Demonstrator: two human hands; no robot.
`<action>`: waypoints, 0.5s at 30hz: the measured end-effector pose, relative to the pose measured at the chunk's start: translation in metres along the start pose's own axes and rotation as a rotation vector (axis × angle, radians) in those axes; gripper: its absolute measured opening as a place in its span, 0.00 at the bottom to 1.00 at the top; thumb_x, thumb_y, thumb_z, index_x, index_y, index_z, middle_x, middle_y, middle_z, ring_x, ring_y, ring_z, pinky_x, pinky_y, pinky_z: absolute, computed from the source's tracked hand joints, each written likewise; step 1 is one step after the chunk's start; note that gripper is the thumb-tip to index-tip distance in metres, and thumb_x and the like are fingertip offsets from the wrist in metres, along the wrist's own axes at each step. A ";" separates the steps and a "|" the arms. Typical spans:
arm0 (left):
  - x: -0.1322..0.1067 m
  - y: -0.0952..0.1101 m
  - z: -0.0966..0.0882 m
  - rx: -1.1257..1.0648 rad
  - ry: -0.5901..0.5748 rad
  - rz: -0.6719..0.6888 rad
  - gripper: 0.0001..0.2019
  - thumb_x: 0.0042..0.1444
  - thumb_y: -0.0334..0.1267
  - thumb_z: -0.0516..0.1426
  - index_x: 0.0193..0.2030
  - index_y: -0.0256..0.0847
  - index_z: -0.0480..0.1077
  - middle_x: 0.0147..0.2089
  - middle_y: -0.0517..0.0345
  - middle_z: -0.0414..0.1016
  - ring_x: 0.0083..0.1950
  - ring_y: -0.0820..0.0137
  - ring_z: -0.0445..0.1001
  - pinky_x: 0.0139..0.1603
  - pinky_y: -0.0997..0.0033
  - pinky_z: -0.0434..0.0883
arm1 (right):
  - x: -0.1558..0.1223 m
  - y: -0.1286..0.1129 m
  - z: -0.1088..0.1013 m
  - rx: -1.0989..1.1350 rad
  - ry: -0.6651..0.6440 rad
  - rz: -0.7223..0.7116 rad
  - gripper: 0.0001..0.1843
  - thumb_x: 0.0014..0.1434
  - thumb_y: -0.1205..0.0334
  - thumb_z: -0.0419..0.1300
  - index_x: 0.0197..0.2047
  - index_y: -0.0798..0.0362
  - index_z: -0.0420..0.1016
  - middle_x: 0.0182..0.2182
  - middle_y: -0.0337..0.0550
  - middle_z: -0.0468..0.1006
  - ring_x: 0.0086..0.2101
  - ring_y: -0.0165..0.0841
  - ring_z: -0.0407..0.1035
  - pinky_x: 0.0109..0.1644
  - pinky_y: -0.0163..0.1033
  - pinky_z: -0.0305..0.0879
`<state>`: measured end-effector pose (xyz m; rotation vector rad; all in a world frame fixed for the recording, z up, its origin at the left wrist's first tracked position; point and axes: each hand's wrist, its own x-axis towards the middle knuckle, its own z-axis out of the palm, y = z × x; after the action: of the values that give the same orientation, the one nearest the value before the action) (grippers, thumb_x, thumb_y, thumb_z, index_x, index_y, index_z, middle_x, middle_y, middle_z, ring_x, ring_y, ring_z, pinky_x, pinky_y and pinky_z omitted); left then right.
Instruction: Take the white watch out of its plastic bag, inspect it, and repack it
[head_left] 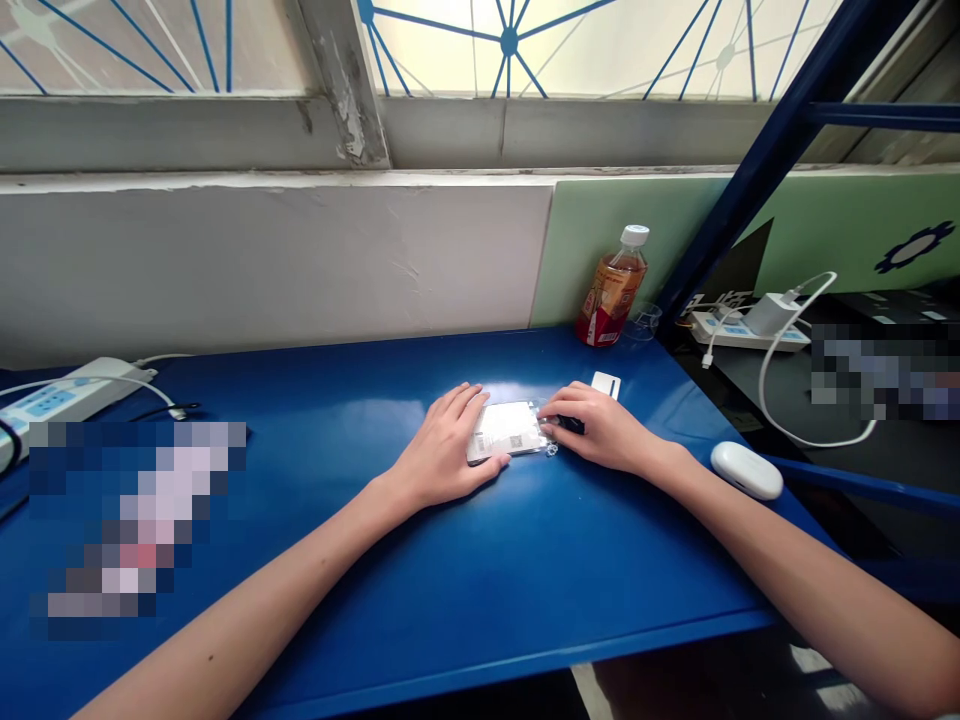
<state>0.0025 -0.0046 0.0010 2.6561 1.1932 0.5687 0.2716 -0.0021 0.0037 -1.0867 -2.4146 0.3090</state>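
A flat white packet in clear plastic wrap (507,430) lies on the blue table (480,570). My left hand (442,455) rests flat on the packet's left edge with its fingers stretched out. My right hand (596,428) sits at the packet's right end, fingers curled and pinching the wrap and a small dark thing that I cannot make out. A small white card (606,384) lies just behind my right hand.
A bottle of brown drink (613,290) stands at the back by the green panel. A white earbud case (746,470) lies at the table's right edge. Power strips sit at far left (52,400) and on the dark right-hand desk (746,330), with a charger cable.
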 end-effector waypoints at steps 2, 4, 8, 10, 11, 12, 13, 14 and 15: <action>0.001 -0.001 0.000 -0.013 -0.017 0.007 0.33 0.59 0.55 0.57 0.62 0.32 0.62 0.66 0.33 0.64 0.71 0.44 0.56 0.68 0.41 0.60 | 0.000 -0.002 -0.001 -0.020 -0.022 -0.007 0.12 0.66 0.58 0.57 0.46 0.53 0.79 0.40 0.51 0.80 0.40 0.42 0.71 0.44 0.47 0.69; 0.001 -0.002 0.000 -0.035 -0.022 0.023 0.29 0.61 0.54 0.57 0.60 0.34 0.64 0.64 0.36 0.67 0.71 0.46 0.57 0.68 0.42 0.61 | 0.001 -0.004 -0.002 -0.038 -0.039 -0.018 0.15 0.68 0.56 0.55 0.49 0.54 0.79 0.41 0.51 0.80 0.40 0.42 0.71 0.45 0.48 0.69; 0.001 -0.001 -0.002 -0.064 -0.004 0.065 0.24 0.62 0.50 0.56 0.59 0.36 0.63 0.62 0.38 0.69 0.70 0.47 0.58 0.68 0.42 0.60 | 0.001 -0.007 -0.004 -0.022 -0.038 -0.034 0.17 0.69 0.58 0.52 0.53 0.56 0.77 0.39 0.51 0.80 0.39 0.41 0.70 0.43 0.47 0.67; 0.001 -0.001 -0.003 -0.066 0.006 0.079 0.24 0.62 0.49 0.57 0.59 0.37 0.63 0.62 0.38 0.68 0.69 0.46 0.59 0.68 0.41 0.59 | 0.001 -0.007 -0.005 -0.005 -0.043 -0.053 0.17 0.68 0.57 0.54 0.53 0.56 0.76 0.37 0.50 0.79 0.37 0.40 0.70 0.41 0.46 0.67; 0.001 -0.001 -0.003 -0.066 0.008 0.085 0.24 0.62 0.48 0.57 0.59 0.37 0.63 0.62 0.38 0.69 0.69 0.47 0.60 0.68 0.40 0.59 | 0.001 -0.008 -0.004 0.001 -0.051 -0.063 0.16 0.67 0.57 0.56 0.52 0.56 0.77 0.36 0.50 0.79 0.37 0.40 0.69 0.41 0.46 0.66; 0.001 -0.001 -0.003 -0.065 0.007 0.091 0.23 0.62 0.48 0.57 0.59 0.38 0.63 0.62 0.38 0.69 0.69 0.47 0.60 0.68 0.41 0.59 | 0.001 -0.008 -0.004 0.007 -0.059 -0.069 0.16 0.66 0.57 0.58 0.51 0.55 0.77 0.35 0.50 0.78 0.37 0.40 0.69 0.40 0.45 0.66; 0.001 -0.001 -0.003 -0.063 0.007 0.096 0.23 0.62 0.47 0.57 0.59 0.38 0.63 0.62 0.39 0.68 0.69 0.47 0.60 0.68 0.41 0.59 | 0.000 -0.007 -0.003 0.010 -0.062 -0.069 0.15 0.65 0.57 0.59 0.50 0.55 0.78 0.35 0.49 0.78 0.36 0.40 0.69 0.39 0.44 0.66; 0.001 0.000 -0.002 -0.062 0.006 0.099 0.23 0.62 0.47 0.57 0.59 0.38 0.62 0.62 0.39 0.68 0.69 0.47 0.61 0.68 0.41 0.59 | 0.000 -0.007 -0.002 0.011 -0.059 -0.062 0.14 0.64 0.57 0.60 0.49 0.55 0.78 0.34 0.49 0.77 0.36 0.39 0.69 0.38 0.43 0.65; 0.001 0.000 -0.002 -0.060 0.006 0.100 0.23 0.62 0.47 0.57 0.59 0.38 0.62 0.62 0.39 0.68 0.69 0.48 0.61 0.68 0.41 0.59 | 0.000 -0.006 0.000 0.011 -0.053 -0.054 0.13 0.64 0.58 0.60 0.48 0.55 0.79 0.33 0.48 0.76 0.36 0.39 0.68 0.37 0.43 0.65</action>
<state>0.0022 -0.0032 0.0033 2.6770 1.0325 0.6187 0.2681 -0.0062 0.0064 -1.0196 -2.4813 0.3362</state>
